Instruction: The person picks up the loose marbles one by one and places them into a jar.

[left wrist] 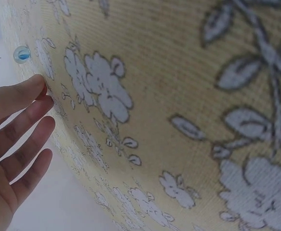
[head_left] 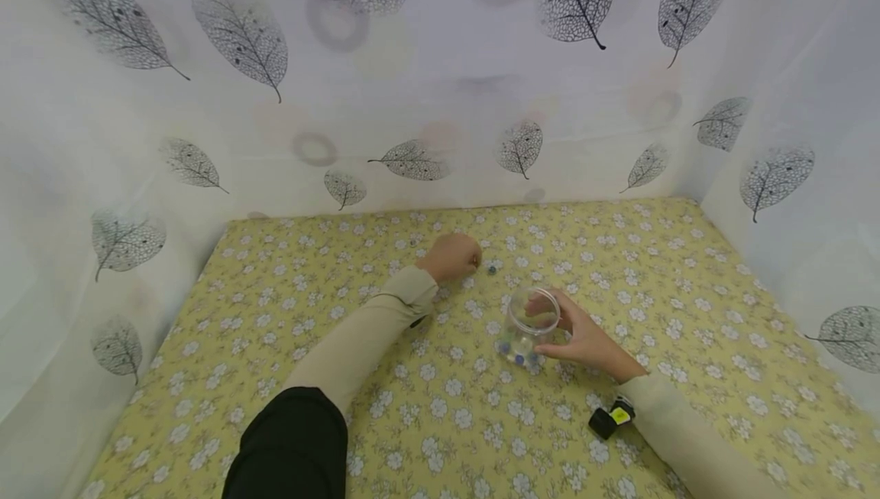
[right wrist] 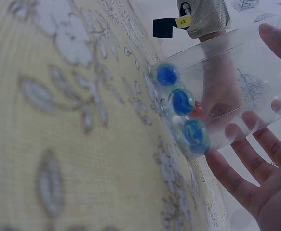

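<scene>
In the head view my left hand (head_left: 451,257) is low over the far middle of the table. Its thumb and forefinger pinch a small reddish marble (left wrist: 43,93), mostly hidden by the fingertips in the left wrist view. Just beyond lies a clear marble with a blue core (head_left: 491,270), apart from the fingers. My right hand (head_left: 579,335) holds a clear plastic jar (head_left: 512,323) from its right side, thumb and fingers spread around the wall. The jar stands on the table with its mouth open. Several blue marbles (right wrist: 182,101) and a red one (right wrist: 196,110) lie at its bottom.
A yellow flowered cloth (head_left: 426,438) covers the table. White curtains with leaf prints (head_left: 440,102) close off the back and both sides. A black device with a yellow label (head_left: 612,416) is strapped at the right wrist.
</scene>
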Tool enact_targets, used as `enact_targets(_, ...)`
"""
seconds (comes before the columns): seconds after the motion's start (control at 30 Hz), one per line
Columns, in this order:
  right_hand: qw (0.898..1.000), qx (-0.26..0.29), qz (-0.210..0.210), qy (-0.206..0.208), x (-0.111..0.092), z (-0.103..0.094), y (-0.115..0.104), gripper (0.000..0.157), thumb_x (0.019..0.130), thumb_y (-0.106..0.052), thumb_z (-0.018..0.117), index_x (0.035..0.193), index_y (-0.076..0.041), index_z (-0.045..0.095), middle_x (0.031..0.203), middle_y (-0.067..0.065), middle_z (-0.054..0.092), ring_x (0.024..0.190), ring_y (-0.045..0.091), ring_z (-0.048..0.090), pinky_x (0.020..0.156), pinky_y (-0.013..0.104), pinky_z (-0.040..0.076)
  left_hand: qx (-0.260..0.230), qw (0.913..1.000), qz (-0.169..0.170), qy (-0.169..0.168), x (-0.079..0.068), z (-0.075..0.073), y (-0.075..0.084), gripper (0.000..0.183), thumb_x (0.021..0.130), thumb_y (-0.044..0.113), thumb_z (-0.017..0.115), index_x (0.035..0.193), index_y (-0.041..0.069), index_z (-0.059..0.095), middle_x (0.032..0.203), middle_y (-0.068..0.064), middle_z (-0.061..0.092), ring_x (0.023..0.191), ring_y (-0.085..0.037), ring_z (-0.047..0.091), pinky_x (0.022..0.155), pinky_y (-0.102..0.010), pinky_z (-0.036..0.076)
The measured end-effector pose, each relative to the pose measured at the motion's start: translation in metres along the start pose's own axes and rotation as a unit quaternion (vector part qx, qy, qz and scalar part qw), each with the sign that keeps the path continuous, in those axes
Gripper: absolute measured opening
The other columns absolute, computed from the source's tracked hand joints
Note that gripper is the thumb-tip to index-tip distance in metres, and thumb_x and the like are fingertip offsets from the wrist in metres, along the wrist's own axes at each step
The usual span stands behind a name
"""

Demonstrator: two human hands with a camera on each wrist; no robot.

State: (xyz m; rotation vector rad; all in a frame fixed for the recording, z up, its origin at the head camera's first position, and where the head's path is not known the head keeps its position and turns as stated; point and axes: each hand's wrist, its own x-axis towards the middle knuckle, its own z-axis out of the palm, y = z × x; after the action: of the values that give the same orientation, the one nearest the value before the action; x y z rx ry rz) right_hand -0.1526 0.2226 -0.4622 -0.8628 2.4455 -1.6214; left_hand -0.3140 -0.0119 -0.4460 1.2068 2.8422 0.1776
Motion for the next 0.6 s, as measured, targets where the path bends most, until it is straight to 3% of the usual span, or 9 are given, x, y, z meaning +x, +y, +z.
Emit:
enact_targets(0.37, 1.000, 0.000, 0.000, -0.002, 0.000, 0.000, 0.000, 0.069, 0.079, 0.004, 0.070, 0.138, 0.000, 0.034, 0.126, 0.018, 0.048, 0.114, 0.003, 0.052, 0.090, 0.025, 0.050, 0.009, 0.9998, 0.005, 0.020, -0.001, 0.001, -0.001, 0.014, 0.088, 0.012, 0.063, 0.093, 0.015, 0.076, 0.096, 0.002, 0.073, 0.087, -0.013, 0.068, 0.077, -0.026, 0.056)
enact_targets(0.6, 1.000, -0.001, -0.003, -0.001, -0.001, 0.000, 0.001, 0.070, 0.079, 0.004, 0.070, 0.138, 0.000, 0.034, 0.126, 0.019, 0.048, 0.114, 0.003, 0.052, 0.091, 0.025, 0.050, -0.010, 0.9997, -0.001, 0.024, -0.009, -0.012, 0.005, 0.013, 0.089, 0.017, 0.065, 0.097, 0.015, 0.075, 0.097, 0.001, 0.073, 0.086, -0.012, 0.068, 0.077, -0.026, 0.056)
